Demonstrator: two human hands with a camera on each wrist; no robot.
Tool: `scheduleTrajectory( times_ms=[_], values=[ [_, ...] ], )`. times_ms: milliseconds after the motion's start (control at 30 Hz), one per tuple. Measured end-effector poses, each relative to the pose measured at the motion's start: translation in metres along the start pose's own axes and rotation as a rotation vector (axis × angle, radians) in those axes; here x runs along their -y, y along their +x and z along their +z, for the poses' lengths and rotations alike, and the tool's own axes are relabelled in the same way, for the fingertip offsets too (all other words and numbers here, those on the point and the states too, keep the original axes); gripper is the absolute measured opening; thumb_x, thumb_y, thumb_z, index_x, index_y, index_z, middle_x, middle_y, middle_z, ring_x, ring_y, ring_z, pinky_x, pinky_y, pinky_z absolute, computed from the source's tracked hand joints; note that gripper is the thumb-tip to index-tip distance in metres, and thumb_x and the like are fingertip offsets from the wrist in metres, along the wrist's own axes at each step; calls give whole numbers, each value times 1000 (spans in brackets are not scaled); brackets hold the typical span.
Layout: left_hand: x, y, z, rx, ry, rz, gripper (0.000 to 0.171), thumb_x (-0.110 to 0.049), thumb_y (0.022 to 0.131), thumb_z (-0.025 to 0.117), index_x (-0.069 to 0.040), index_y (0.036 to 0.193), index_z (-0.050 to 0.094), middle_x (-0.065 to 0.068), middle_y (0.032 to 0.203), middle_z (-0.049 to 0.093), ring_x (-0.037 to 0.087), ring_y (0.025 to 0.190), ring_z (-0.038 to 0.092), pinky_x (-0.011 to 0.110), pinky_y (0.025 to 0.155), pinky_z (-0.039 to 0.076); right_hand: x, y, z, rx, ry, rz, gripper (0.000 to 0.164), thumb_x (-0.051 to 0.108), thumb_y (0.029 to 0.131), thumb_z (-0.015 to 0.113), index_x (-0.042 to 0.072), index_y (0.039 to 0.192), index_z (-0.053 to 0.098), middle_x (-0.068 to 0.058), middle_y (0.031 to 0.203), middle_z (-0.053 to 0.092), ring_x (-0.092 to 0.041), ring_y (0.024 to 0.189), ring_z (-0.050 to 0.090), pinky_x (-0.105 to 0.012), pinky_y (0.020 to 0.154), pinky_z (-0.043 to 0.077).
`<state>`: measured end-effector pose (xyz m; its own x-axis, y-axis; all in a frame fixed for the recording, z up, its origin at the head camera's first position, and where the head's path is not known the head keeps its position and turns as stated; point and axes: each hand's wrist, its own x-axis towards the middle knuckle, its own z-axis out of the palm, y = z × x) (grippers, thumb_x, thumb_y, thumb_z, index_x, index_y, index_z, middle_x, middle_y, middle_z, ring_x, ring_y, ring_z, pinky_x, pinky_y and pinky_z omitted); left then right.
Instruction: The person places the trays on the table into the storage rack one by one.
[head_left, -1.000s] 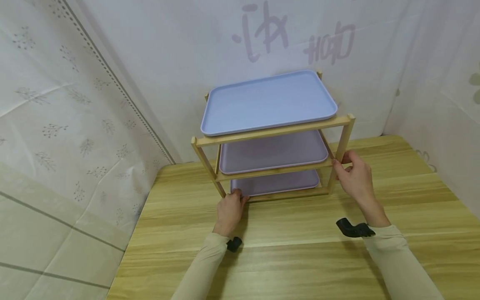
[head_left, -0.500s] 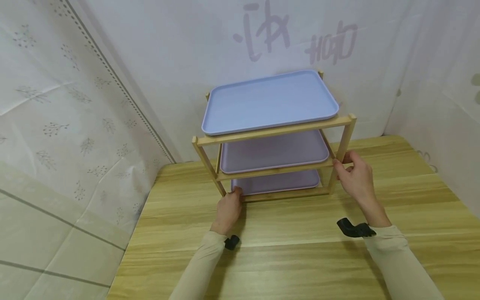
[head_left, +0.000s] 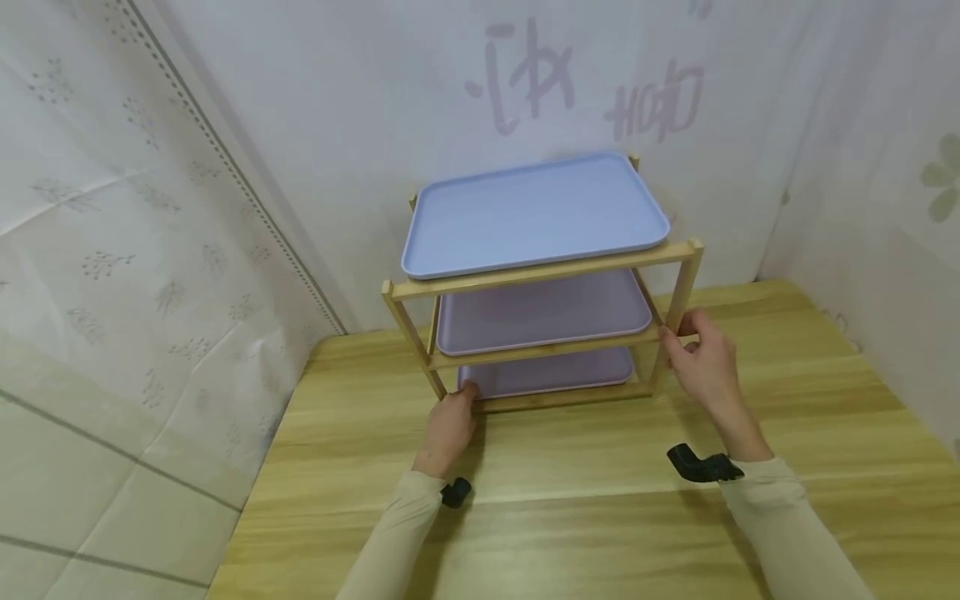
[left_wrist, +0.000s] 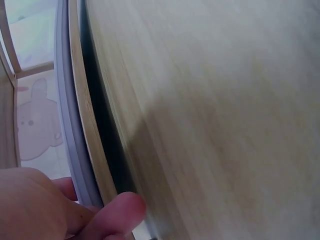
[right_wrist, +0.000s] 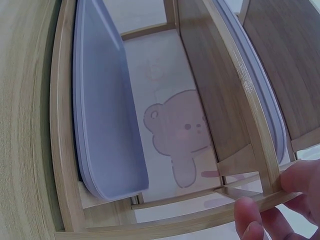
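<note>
A three-tier wooden rack [head_left: 551,273] stands on the table, a shallow rectangular tray on each tier. The top tray [head_left: 536,215] is light blue; the middle tray [head_left: 543,312] and bottom tray [head_left: 551,373] look purple. My left hand [head_left: 450,427] is at the rack's lower left front corner. In the left wrist view its thumb [left_wrist: 122,212] lies outside the bottom rail, a finger behind the tray edge, pinching both. My right hand [head_left: 705,362] grips the right front post at middle-tier height, as the right wrist view confirms with its fingers [right_wrist: 247,215] round the wood.
The wood-grain table [head_left: 570,517] extends in front and to both sides of the rack. A white curtain [head_left: 337,100] with lettering hangs close behind, and patterned cloth [head_left: 150,275] hangs at the left. A black wrist mount [head_left: 701,465] sits on the right wrist.
The head view has tilted slightly, so everything sits a little lower. My left hand has shifted slightly left along the rack's bottom corner. My right hand keeps its grip on the post.
</note>
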<state>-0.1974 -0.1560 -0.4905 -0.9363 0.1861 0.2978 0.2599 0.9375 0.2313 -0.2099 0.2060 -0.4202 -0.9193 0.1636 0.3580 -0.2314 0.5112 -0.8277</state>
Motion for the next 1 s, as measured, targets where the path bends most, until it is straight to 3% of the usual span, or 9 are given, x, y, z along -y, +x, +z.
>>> scheduleTrajectory(
  times_ms=[267,367,467,533,633,733,867,1000],
  values=[
    [4,-13,-1,34,8,31,25,11,80,60,-7,97,64,14,81,71,30,59,66,40,45,49,-4,-16,2,-2,-3,5,21,21,95,59,1,99,54,-18,94,61,2,41,52,-23,32,31],
    [5,-13,-5,26,12,54,21,8,85,59,-6,100,66,15,84,72,30,64,68,40,48,51,-3,-20,1,-17,-22,-11,21,21,95,59,1,98,55,-18,94,62,2,41,51,-22,31,30],
    [5,-15,-11,-22,-17,94,16,3,88,59,-5,99,66,13,86,71,29,68,68,40,53,52,-1,-20,-2,-15,-47,-40,20,21,95,59,1,99,56,-19,93,63,4,41,50,-22,32,30],
    [7,-19,-18,-74,-56,159,12,1,88,62,-5,98,65,11,86,69,27,66,66,38,53,51,1,-18,-5,-5,-70,-68,20,20,95,60,1,98,56,-19,93,64,5,42,49,-22,32,32],
    [13,-26,-35,-119,-114,288,7,-4,88,66,-6,95,67,5,82,66,17,59,60,29,51,48,3,-13,-13,39,-136,-108,20,21,95,61,2,96,56,-19,90,66,0,46,52,-24,35,34],
    [26,-32,-59,-89,-113,347,1,-11,88,69,-10,89,69,-2,76,64,5,54,52,19,49,42,7,-4,-28,140,-252,-122,26,30,95,60,4,98,58,-19,90,67,-13,58,59,-27,43,39],
    [51,-30,-96,-14,-9,292,7,-16,89,68,-12,84,69,-3,72,63,4,55,52,19,50,42,15,14,-55,362,-436,-169,37,36,96,59,2,108,62,-22,103,67,-30,81,64,-40,60,49],
    [74,-13,-137,36,105,241,13,-18,92,65,-5,93,69,9,84,70,22,69,65,36,63,53,25,36,-80,521,-593,-252,44,33,94,61,-3,121,58,-28,118,61,-41,95,63,-53,75,51]
  ],
)
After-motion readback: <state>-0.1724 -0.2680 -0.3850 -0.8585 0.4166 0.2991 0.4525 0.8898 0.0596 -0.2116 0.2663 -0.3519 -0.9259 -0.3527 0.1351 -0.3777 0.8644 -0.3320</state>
